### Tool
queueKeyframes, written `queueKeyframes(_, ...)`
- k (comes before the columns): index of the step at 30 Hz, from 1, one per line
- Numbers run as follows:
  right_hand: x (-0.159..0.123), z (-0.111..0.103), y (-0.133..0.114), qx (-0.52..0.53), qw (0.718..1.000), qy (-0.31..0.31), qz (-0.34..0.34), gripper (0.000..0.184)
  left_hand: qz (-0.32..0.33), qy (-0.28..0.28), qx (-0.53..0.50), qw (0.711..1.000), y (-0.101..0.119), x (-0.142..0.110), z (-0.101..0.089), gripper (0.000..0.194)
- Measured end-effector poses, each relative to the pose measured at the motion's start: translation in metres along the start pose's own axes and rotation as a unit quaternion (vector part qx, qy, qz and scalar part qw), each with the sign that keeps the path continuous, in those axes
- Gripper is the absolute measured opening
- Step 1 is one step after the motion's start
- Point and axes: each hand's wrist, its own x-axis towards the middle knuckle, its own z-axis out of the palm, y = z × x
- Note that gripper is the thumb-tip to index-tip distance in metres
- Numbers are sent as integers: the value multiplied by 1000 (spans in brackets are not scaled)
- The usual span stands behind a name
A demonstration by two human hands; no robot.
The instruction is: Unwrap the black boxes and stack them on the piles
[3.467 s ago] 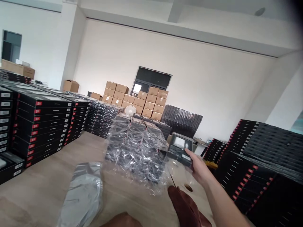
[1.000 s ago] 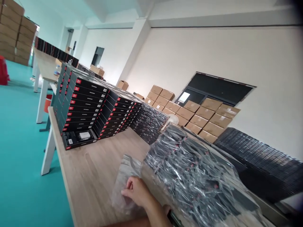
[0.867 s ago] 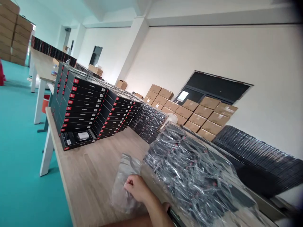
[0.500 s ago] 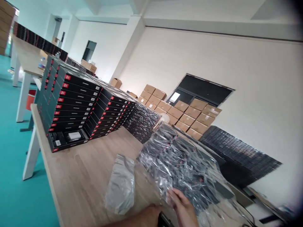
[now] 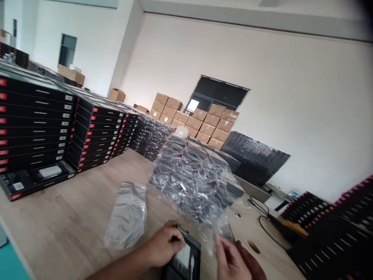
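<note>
My left hand (image 5: 163,245) is closed on the upper left edge of a small black box (image 5: 190,262) at the bottom of the head view. The box lies face up, and a white item and a cable-like piece show inside it. To its right, my right hand (image 5: 231,258) pinches a clear plastic bag (image 5: 214,229) between thumb and fingers. Just beyond both hands, a pile of boxes wrapped in clear plastic (image 5: 189,179) covers part of the table. Flat clear bags (image 5: 128,214) lie in a stack left of my left hand.
Black boxes with red labels (image 5: 35,128) stand in tall stacks at left, an opened one (image 5: 37,177) in front. More black boxes (image 5: 335,233) are piled at right, near black cables (image 5: 264,217). Brown cartons (image 5: 192,120) line the wall beyond the wooden table (image 5: 72,217).
The view has swung right, bringing the right-hand box pile into sight. The black box has come further into view with my left hand on it. My right hand still holds clear plastic.
</note>
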Motion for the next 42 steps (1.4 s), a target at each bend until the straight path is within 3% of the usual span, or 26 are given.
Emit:
queueKeyframes(5,-16,19,-40,-9,981,-136,-139,30,-38,4,-32,999,8,-1,-5,45)
queueKeyframes(9,-21,23,-45,-5,971,-178,-160,29,-28,-27,-16,999,11,-2,-7,28)
queueKeyframes(14,-15,16,-34,-25,979,-162,-122,34,-32,-40,-31,998,5,0,-9,21)
queueKeyframes(17,-12,7,-35,-32,982,-160,-99,33,-61,-13,-37,997,1,1,-10,20)
queueKeyframes(20,-12,1,-44,-38,975,-195,-97,26,-82,8,-22,996,0,1,-11,19)
queueKeyframes(25,-16,4,-52,-58,953,-272,-124,8,-68,-6,-4,998,1,2,-12,17)
queueKeyframes(33,-27,17,-49,-23,942,-334,-7,15,-73,-2,18,997,0,-2,-9,15)
queueKeyframes(39,-21,11,-54,45,968,-245,34,22,-75,9,25,997,-1,-1,-10,16)
queueKeyframes(42,-22,13,-55,40,959,-277,32,19,-68,6,31,997,0,-1,-11,13)
